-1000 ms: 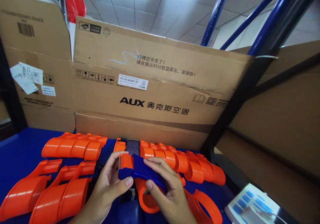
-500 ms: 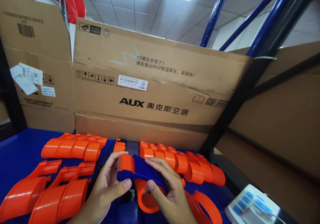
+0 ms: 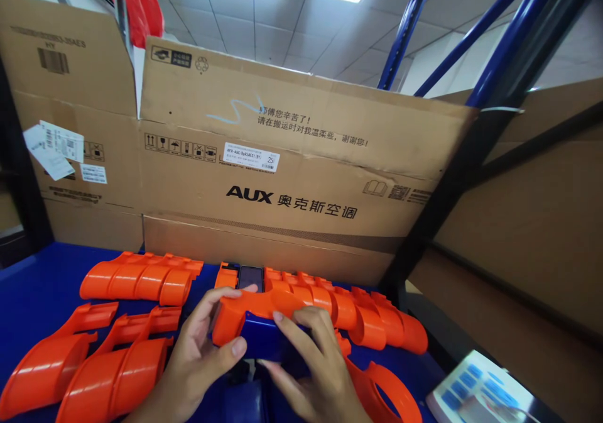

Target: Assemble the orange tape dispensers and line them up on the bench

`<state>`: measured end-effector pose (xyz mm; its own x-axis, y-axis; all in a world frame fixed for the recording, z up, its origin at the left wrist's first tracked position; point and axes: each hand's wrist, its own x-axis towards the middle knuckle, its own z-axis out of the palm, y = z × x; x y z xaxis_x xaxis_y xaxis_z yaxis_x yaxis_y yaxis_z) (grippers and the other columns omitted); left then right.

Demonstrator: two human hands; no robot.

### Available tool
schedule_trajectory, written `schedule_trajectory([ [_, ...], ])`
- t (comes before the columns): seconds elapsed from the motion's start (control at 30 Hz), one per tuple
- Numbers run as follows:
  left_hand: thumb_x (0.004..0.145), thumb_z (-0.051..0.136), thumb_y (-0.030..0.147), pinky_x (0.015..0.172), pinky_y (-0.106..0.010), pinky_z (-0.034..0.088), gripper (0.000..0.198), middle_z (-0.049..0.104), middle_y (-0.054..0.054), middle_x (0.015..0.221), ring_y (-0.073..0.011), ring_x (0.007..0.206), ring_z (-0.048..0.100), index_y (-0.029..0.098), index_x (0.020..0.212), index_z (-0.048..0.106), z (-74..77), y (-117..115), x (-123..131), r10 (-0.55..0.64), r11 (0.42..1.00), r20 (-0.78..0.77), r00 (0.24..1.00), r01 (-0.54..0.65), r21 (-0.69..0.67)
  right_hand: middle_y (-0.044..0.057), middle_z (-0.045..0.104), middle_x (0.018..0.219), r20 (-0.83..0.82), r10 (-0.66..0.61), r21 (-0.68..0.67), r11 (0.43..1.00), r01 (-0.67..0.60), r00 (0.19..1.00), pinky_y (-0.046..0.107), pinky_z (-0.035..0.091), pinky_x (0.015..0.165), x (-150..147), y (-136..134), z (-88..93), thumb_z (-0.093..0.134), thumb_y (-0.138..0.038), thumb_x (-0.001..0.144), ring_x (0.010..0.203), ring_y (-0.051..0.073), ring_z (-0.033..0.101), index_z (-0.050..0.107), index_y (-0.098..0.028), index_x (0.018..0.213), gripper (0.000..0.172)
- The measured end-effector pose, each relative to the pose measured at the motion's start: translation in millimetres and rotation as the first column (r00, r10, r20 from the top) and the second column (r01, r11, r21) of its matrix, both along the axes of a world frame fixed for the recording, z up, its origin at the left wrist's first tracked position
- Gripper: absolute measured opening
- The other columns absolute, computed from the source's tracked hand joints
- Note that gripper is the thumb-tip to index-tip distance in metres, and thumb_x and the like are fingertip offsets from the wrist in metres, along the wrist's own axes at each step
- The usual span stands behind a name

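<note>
An orange-and-blue plastic tape dispenser is held up in front of me, its orange side uppermost and the blue part facing me. My left hand grips its left end, thumb on the near side and fingers behind. At the blue part is my right hand, with fingers along the top and the thumb below. Under the hands lies a dark blue piece, partly hidden. Close to my right wrist sits a loose orange ring-shaped part.
Rows of orange plastic parts lie on the blue surface, at left and right. A phone is at the back. A white device with blue keys stands front right. Cardboard and a rack post border the surface.
The tape dispenser has been turned over in my hands, so its orange side now shows on top. My right hand has shifted its fingers along the blue part.
</note>
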<state>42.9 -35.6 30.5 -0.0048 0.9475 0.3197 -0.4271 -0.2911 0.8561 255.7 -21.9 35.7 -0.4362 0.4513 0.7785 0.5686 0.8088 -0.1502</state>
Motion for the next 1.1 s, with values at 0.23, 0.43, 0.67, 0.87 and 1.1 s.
schedule_trajectory([
  [0.23,0.073,0.083,0.030,0.086,-0.029,0.053,0.040,0.071,-0.002,0.107,-0.0239,0.103,0.069,0.030,0.108,0.064,-6.0,1.4,0.7,0.234,0.971,-0.102,0.967,-0.226,0.081,0.012,0.057,0.110,0.041,0.018,0.102,0.995,-0.022,0.999,0.049,0.055,0.087,-2.7,-1.2,-5.2,0.074,-0.025,0.089,0.100,0.029,0.057,0.048,-0.025,0.147,0.064],
  [0.43,0.078,0.081,0.024,0.090,-0.030,0.055,0.036,0.070,0.000,0.107,-0.0228,0.108,0.069,0.031,0.107,0.061,-16.3,9.0,-9.4,0.209,0.973,-0.174,0.962,-0.187,0.137,0.012,0.058,0.108,0.037,0.008,0.106,0.994,-0.012,0.999,0.046,0.055,0.084,-4.5,-0.7,-3.7,0.076,-0.026,0.087,0.098,0.028,0.059,0.049,-0.025,0.148,0.066],
  [0.67,0.083,0.076,0.041,0.094,-0.041,0.059,0.061,0.065,-0.009,0.136,-0.0327,0.121,0.066,0.034,0.138,0.049,-18.1,10.7,-10.1,0.071,0.984,-0.123,0.990,-0.049,0.170,0.012,0.064,0.114,-0.066,0.015,-0.023,1.000,-0.016,0.998,0.046,0.056,0.091,-6.2,-5.2,-1.8,0.081,-0.028,0.082,0.102,0.030,0.064,0.050,-0.028,0.146,0.071],
  [0.87,0.087,0.069,0.039,0.113,-0.056,0.044,0.083,0.041,-0.013,0.161,-0.0380,0.145,0.041,0.032,0.158,0.026,-14.5,3.0,-8.1,0.239,0.859,-0.588,0.773,0.114,0.499,0.013,0.060,0.141,-0.551,-0.148,-0.457,0.877,-0.149,0.821,0.047,0.050,0.106,-12.1,-0.4,-18.3,0.052,-0.051,0.099,0.132,0.031,0.056,0.045,-0.026,0.146,0.055],
  [1.1,0.076,0.069,0.007,0.112,-0.055,0.045,0.087,0.053,-0.017,0.147,-0.0360,0.143,0.042,0.019,0.154,0.033,-5.2,-2.0,2.3,0.771,0.487,-0.482,0.416,0.102,0.867,0.010,0.048,0.155,-0.490,-0.335,-0.753,0.628,-0.197,0.805,0.052,0.024,0.123,-1.8,-1.4,-44.9,0.043,-0.065,0.097,0.149,0.031,0.034,0.054,-0.022,0.145,0.066],
])
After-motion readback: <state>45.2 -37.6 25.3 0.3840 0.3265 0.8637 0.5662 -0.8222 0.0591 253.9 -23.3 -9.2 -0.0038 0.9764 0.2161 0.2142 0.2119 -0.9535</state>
